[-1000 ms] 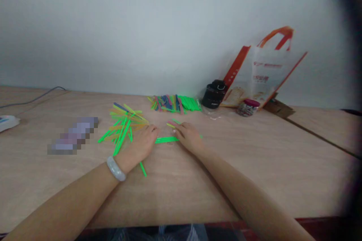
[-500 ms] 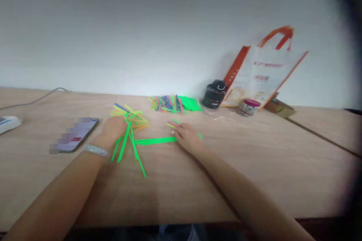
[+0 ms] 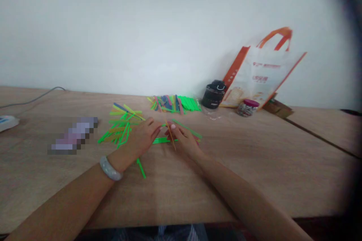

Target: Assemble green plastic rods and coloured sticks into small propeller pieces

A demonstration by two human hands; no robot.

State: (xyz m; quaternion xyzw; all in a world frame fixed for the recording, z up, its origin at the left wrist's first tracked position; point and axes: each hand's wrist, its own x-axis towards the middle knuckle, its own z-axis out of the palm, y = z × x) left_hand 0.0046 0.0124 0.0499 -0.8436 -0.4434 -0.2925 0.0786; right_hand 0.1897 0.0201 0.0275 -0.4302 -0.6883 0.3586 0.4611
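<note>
My left hand (image 3: 143, 137) rests on the wooden table (image 3: 254, 165) beside a scattered pile of green, yellow and orange sticks (image 3: 120, 126), its fingers stretched toward the middle. My right hand (image 3: 182, 139) is just to its right, fingers pinched on a thin orange stick (image 3: 170, 132) that slants up between the two hands. A bundle of green sticks (image 3: 161, 140) lies flat under both hands. One loose green stick (image 3: 140, 168) lies near my left wrist, which wears a pale bracelet.
A second heap of mixed coloured sticks (image 3: 175, 104) lies farther back. Behind it stand a black container (image 3: 213, 94), a small jar with a pink lid (image 3: 248, 107) and a white and orange bag (image 3: 261, 73). A phone (image 3: 74, 135) lies at the left.
My left hand came back from the left pile to the middle. My right hand now pinches an orange stick that it was not holding before.
</note>
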